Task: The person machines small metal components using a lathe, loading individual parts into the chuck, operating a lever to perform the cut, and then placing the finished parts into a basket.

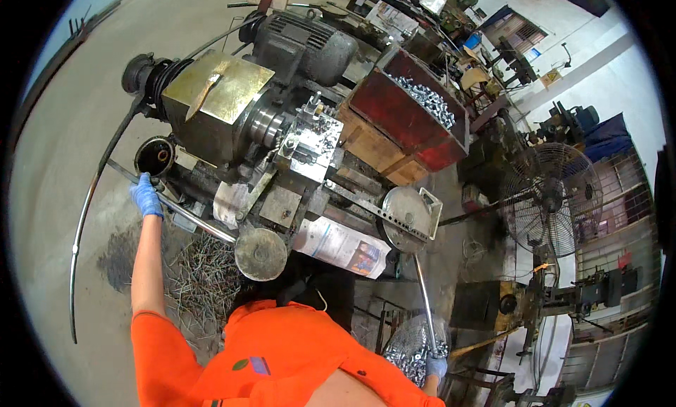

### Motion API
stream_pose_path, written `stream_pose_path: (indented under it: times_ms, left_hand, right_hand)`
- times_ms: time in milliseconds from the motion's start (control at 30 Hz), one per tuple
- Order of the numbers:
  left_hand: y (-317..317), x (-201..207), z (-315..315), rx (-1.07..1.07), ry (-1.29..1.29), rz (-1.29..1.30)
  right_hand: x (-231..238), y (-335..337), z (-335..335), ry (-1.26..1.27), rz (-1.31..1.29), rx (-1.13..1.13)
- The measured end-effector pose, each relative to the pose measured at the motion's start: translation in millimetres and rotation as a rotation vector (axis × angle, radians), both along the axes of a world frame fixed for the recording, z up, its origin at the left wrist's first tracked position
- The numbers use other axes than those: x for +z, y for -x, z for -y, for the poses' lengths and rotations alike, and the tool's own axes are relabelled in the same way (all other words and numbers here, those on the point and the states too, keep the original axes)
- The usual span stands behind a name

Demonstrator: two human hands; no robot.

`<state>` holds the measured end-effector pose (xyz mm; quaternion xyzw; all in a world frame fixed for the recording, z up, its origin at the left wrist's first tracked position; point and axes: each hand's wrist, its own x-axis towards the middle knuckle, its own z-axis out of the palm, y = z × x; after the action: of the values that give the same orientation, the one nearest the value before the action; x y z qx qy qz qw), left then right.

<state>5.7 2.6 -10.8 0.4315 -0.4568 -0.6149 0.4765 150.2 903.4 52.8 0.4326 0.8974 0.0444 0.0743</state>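
While gripping the long grey metal bar (184, 215) beside the oily grey lathe-like machine (239, 118), left hand (146, 196) in a blue glove, fingers wrapped round it near the black round pot (154, 155). Best kept firm, steady, clear of turning parts. Right hand (436, 367), blue-gloved, low by the clear bag of silvery nuts (412, 347); fingers' state impossible to tell. Folded printed paper (341, 245) under the machine's front; red box of silvery nuts (415, 111) behind; small yellow sign (551, 77) far off.

right hand (436, 367) half hidden behind orange sleeve (380, 379), its grip unclear, metal parts (412, 347) too small to identify
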Motion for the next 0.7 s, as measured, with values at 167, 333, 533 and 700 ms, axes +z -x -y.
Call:
stream_pose_path:
  times_ms: [167, 333, 533, 700]
  left_hand:
    - [4.7, 5.0, -5.1, 0.007, -0.02, 0.064]
    - [2.1, 13.0, -8.2, 0.006, -0.051, 0.039]
    - [6.8, 12.6, -8.1, 0.009, -0.043, -0.024]
    - [3.3, 12.5, -6.3, -0.005, -0.042, -0.01]
  right_hand:
    - [-2.1, -3.0, -2.2, -0.058, 0.065, 0.004]
    - [-9.7, -2.3, -7.2, -0.066, 0.029, -0.078]
    - [-25.6, -9.8, -21.8, -0.097, 0.027, -0.085]
    - [-11.6, -8.1, 0.2, -0.077, 0.018, -0.127]
